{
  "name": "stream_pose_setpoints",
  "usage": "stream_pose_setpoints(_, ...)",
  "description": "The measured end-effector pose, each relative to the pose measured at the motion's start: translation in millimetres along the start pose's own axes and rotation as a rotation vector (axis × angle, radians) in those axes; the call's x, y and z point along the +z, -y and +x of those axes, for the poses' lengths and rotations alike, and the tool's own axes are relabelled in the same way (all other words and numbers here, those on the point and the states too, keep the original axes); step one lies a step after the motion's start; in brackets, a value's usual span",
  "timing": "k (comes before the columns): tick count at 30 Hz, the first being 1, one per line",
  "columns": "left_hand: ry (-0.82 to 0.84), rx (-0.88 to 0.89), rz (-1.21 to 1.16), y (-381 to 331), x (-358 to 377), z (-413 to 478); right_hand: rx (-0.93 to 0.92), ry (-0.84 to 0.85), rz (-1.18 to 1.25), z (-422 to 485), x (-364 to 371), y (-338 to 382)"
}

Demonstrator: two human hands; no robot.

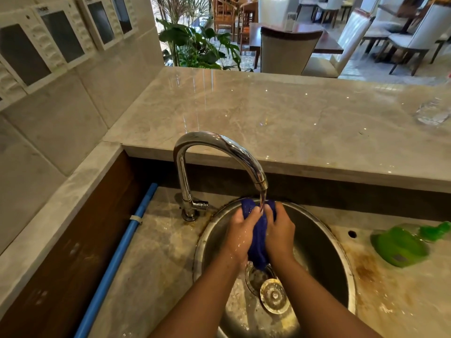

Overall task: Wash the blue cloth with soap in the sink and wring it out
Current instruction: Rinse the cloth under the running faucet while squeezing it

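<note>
We see left hand (240,234) and right hand (280,231) both clenched on the blue cloth (259,237) under the faucet (219,152) stream. It hangs mid-sink (341,254), clear of the rim; green bottle (400,247) lies well right.

No legible text, numbers or brand marks anywhere in view. The white wall panels (61,35) at upper left each carry a small dark mark at the top edge; too blurred to read. The green bottle (402,245) shows no readable label.
</note>
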State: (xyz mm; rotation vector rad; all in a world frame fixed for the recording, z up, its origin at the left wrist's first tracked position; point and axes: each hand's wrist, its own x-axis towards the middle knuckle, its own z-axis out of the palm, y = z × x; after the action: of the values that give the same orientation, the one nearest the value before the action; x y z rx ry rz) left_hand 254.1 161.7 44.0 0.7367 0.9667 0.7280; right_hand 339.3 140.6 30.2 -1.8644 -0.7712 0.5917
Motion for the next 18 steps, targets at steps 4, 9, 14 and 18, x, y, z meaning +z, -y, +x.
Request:
stream_pose_setpoints(4, -0.112, 0.027, 0.049, -5.1, -7.2, 12.2, -0.107, 0.007, 0.102, -31.9, -6.7, 11.3)
stream_pose_setpoints(9, -0.126, -0.047, -0.014, 9.7, -0.5, 4.0, -0.257, 0.017, -0.011, -37.8, 5.3, 14.4)
stream_pose_setpoints(14, 0.07, -0.049, -0.043, 3.2, -6.6, -6.2, -0.026, 0.002, 0.031, -6.4, -3.6, 1.0)
stream_pose_setpoints(18, -0.038, 0.048, -0.001, -8.4, -9.4, 3.9, -0.124, 0.005, 0.113, -26.6, -12.4, 18.5)
